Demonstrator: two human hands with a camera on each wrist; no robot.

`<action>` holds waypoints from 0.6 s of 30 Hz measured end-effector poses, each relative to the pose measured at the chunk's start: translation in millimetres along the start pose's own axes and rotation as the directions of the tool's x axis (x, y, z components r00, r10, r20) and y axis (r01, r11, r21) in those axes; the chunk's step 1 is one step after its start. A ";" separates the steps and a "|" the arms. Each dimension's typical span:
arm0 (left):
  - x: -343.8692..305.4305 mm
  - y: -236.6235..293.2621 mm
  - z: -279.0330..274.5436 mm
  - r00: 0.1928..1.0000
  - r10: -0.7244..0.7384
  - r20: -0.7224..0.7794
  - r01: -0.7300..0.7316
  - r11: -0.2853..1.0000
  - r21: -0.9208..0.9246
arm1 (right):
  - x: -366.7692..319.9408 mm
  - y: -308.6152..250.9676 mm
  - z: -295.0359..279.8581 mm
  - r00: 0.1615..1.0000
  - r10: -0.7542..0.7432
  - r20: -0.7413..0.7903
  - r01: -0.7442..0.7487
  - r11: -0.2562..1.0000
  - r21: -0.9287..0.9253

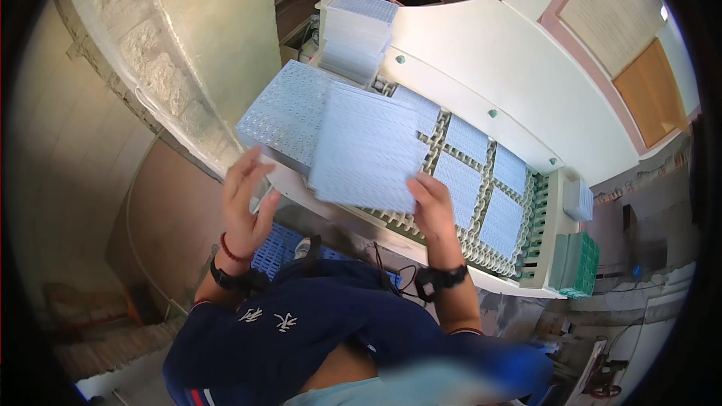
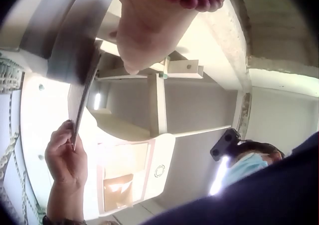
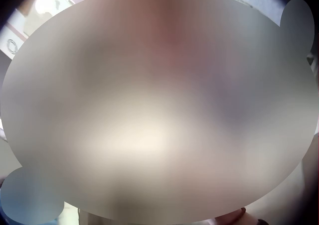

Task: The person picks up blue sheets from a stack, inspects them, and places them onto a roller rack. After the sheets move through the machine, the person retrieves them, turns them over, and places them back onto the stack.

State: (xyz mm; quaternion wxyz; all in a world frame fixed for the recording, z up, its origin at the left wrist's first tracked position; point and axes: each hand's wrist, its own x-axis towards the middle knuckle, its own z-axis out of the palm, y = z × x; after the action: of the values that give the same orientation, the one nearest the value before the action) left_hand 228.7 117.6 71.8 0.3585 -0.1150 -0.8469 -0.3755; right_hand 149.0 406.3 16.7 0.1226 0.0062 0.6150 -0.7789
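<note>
My right hand [image 1: 435, 207] pinches the lower right edge of a flat, pale blue textured panel [image 1: 368, 146]. The panel is tilted and overlaps a block of similar pale blue dimpled panels [image 1: 282, 109] in the head view. Seen from the left wrist, the held panel [image 2: 84, 98] is nearly edge-on, with thumb and fingers of the right hand [image 2: 67, 160] on either side. My left hand [image 1: 250, 207] is off the panel, fingers spread and holding nothing, just in front of the block's near corner. Most of the right wrist view is blurred out.
To the right runs a chain conveyor [image 1: 444, 129] carrying several pale blue panels [image 1: 502, 219] in rows. A taller panel stack [image 1: 359, 30] stands behind the block against the white machine housing [image 1: 459, 45]. Green racks [image 1: 579, 265] hang at the conveyor's far right end.
</note>
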 end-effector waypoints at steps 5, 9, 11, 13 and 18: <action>-28.2 -7.5 35.9 0.884 -0.142 0.445 0.346 0.839 -0.420 | -91.7 -2.7 -94.0 0.968 -0.083 -0.235 0.089 0.996 0.017; -41.0 -6.3 75.6 0.677 -0.189 0.711 0.656 0.594 -0.466 | -179.1 6.0 -145.5 0.934 -0.031 -0.355 0.033 0.999 0.000; -45.1 -3.6 95.1 0.591 -0.189 0.784 0.738 0.518 -0.432 | -215.9 7.1 -151.6 0.936 -0.010 -0.351 0.035 0.997 0.066; -47.0 0.5 113.4 0.505 -0.175 0.845 0.804 0.451 -0.387 | -239.6 20.4 -150.6 0.901 -0.007 -0.433 0.041 0.997 0.071; -83.8 11.7 159.6 0.303 0.083 0.949 0.896 0.315 -0.314 | -240.0 63.3 -138.7 0.890 0.051 -0.453 -0.019 0.997 0.075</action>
State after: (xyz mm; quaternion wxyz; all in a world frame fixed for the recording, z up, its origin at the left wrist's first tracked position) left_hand 211.0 246.6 -53.4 -0.3678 -0.1680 -0.5723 -0.7134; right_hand 374.8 569.8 -39.2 -0.0109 0.2034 0.5991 -0.7743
